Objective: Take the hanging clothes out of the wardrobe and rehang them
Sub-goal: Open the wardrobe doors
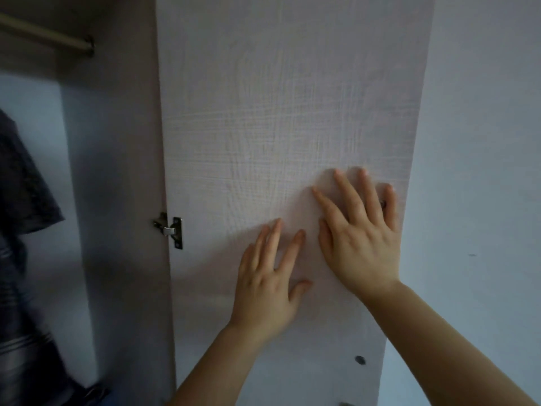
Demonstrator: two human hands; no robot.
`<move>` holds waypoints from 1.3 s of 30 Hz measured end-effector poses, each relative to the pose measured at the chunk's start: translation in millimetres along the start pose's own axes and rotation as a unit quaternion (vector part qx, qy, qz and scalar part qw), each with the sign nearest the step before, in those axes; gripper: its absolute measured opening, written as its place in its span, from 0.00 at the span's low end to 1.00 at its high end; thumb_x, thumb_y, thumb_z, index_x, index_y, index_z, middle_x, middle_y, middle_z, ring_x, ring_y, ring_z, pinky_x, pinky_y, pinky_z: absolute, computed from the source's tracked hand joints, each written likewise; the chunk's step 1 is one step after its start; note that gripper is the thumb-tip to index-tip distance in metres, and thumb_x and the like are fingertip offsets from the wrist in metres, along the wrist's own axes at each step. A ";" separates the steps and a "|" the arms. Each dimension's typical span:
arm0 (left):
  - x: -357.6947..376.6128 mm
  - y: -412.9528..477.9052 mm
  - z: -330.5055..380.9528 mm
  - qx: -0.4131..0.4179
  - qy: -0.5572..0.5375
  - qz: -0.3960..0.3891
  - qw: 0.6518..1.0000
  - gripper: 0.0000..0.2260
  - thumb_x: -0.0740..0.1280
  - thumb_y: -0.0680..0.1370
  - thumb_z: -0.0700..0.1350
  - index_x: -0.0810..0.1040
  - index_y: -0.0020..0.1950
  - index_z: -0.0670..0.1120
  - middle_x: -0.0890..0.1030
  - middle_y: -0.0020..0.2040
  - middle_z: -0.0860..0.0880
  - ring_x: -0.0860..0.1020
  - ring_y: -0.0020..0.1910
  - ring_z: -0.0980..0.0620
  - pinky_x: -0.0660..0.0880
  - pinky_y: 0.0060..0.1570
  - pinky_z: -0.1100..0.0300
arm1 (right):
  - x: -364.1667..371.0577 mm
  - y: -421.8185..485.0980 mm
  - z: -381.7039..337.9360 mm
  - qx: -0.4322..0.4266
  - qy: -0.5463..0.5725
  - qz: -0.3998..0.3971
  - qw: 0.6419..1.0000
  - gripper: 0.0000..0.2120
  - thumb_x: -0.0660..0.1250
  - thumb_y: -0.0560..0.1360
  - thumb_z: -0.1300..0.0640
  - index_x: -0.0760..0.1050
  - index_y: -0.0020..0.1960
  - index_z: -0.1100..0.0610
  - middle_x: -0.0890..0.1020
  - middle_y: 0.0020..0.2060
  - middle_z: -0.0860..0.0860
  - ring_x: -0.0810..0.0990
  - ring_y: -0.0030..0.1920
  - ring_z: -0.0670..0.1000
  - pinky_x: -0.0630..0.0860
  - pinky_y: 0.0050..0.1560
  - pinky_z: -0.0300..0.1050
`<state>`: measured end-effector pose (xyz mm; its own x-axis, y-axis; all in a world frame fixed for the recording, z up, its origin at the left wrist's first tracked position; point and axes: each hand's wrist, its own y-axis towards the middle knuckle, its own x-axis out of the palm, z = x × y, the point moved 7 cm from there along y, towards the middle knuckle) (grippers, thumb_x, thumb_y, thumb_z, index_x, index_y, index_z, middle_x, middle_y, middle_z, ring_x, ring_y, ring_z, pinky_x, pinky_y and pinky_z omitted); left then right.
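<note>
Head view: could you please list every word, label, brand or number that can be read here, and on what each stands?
None: no text can be read.
The pale wood-grain wardrobe door under the flat left hand and right hand shows only grain; the silver metal hinge and the blurred dark hanging garment bear no legible mark.

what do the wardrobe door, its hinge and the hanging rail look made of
Door: probably laminated board, matte pale wood-grain print with crosshatched streaks. Hinge: metal, bright silvery arm on a dark plate. Rail: likely metal tube, dull brassy sheen, though blurred.
</note>
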<state>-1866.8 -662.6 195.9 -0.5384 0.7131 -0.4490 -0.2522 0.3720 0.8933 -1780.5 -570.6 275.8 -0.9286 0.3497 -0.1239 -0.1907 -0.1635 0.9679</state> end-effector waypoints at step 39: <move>-365.9 -195.5 -213.7 -0.362 0.374 0.077 0.850 0.30 0.58 0.74 0.54 0.64 0.71 0.37 0.71 0.66 0.39 0.72 0.63 0.40 0.67 0.63 0.49 | -84.8 28.6 -409.2 -0.099 0.614 -0.080 0.779 0.14 0.65 0.69 0.56 0.78 0.54 0.55 0.77 0.54 0.53 0.74 0.55 0.54 0.67 0.57 0.45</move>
<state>-1792.3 -1123.3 190.0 -0.9026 0.0426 -0.4284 -0.4152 -0.3491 0.8401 -1837.4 -982.5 224.6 -0.4697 -0.7452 -0.4733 -0.2689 -0.3899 0.8807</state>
